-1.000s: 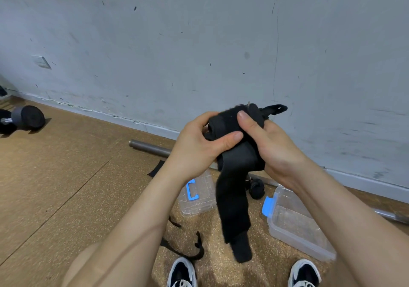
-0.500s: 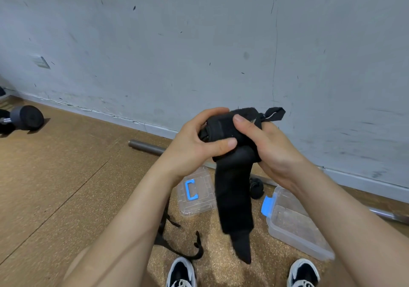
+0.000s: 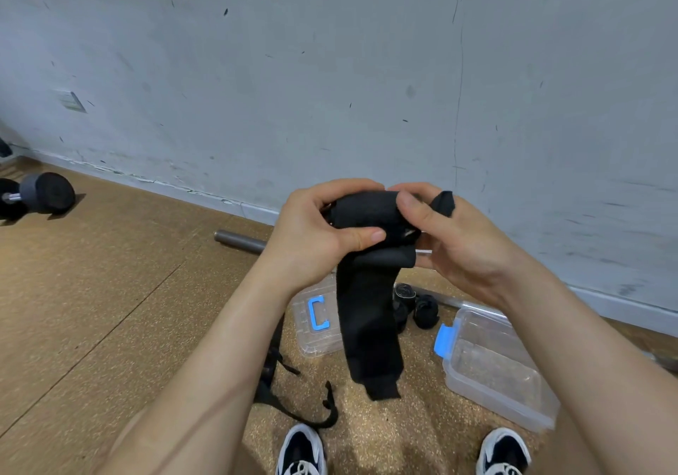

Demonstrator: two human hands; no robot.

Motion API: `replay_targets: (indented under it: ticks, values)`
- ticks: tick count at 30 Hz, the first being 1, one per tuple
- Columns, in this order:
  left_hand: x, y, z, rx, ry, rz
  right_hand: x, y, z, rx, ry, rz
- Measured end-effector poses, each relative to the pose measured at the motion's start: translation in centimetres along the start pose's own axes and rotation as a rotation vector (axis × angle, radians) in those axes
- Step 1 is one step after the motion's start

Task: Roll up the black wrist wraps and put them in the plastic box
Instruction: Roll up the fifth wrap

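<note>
1. Left hand (image 3: 312,232) and right hand (image 3: 451,240) both grip the half-rolled black wrist wrap (image 3: 367,273) in mid-air — its tail hangs down;
2. The open plastic box (image 3: 495,368) sits on the floor below, at the right.

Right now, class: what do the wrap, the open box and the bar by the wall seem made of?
The wrist wrap: probably woven fabric, matte black; hangs limp.
The plastic box: clear glossy plastic; floor shows through.
The bar: likely steel; grey sheen.

The head-worn camera looks forward and down, near the left hand (image 3: 312,232) and right hand (image 3: 458,243) (wall (image 3: 330,71) beyond).
</note>
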State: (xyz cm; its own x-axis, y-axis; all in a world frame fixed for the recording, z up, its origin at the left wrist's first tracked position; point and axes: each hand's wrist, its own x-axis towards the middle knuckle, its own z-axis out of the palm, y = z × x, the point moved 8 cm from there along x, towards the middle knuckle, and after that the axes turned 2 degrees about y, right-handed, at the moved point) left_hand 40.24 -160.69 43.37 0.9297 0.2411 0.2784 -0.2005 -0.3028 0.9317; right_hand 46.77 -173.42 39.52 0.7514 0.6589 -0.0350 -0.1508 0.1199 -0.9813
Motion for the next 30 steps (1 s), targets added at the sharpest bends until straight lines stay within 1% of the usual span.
replay_targets:
  ticks: [3,5,8,10,11,12,14,16,17,19,21,23,24,28,30]
  values:
    - [-0.1,-0.1,0.5,0.067,-0.031,0.011,0.0,0.0,0.6,-0.042,-0.057,-0.044]
    - [-0.2,-0.3,0.5,0.034,-0.014,-0.003,0.2,-0.2,0.3,-0.014,-0.032,-0.092]
    - [-0.2,-0.8,0.2,-0.030,0.044,-0.073,0.3,-0.4,-0.2,0.070,-0.002,-0.098]
    - [0.0,-0.5,0.0,0.041,0.038,-0.041,0.2,-0.5,-0.4,0.081,-0.037,-0.075]
    - [0.0,-0.4,0.1,0.093,0.014,-0.017,0.1,-0.5,-0.4,0.041,-0.074,-0.055]
    - [0.0,-0.2,0.4,0.157,-0.020,0.004,-0.1,-0.6,-0.4,-0.056,-0.112,-0.039]
    - [-0.3,-0.1,1.5,0.341,-0.093,0.042,-0.4,-0.4,-0.6,-0.371,-0.145,-0.028]
    - [-0.5,-0.2,2.7,0.521,-0.146,0.075,-0.6,-0.3,-0.5,-0.685,-0.120,-0.049]
    - [-0.6,-0.3,3.1,0.562,-0.146,0.080,-0.5,-0.2,-0.3,-0.815,-0.103,-0.069]
    - [-0.8,-0.3,3.4,0.539,-0.129,0.097,-0.2,-0.4,0.5,-1.017,-0.052,-0.151]
    - [-0.9,-0.1,3.3,0.423,-0.091,0.101,-0.1,-1.5,1.0,-1.130,0.051,-0.292]
    - [-1.1,-0.2,2.7,0.295,-0.045,0.076,-0.2,-2.6,0.5,-1.088,0.163,-0.378]
    - [-1.1,-0.1,2.5,0.279,-0.024,0.083,-0.3,-3.1,-0.1,-1.057,0.208,-0.397]
    - [-1.0,0.2,1.1,0.281,0.067,0.180,-0.5,-3.8,-2.1,-1.029,0.312,-0.381]
    - [-0.9,-0.2,0.8,0.366,0.097,0.222,-0.5,-3.9,-2.3,-1.001,0.313,-0.368]
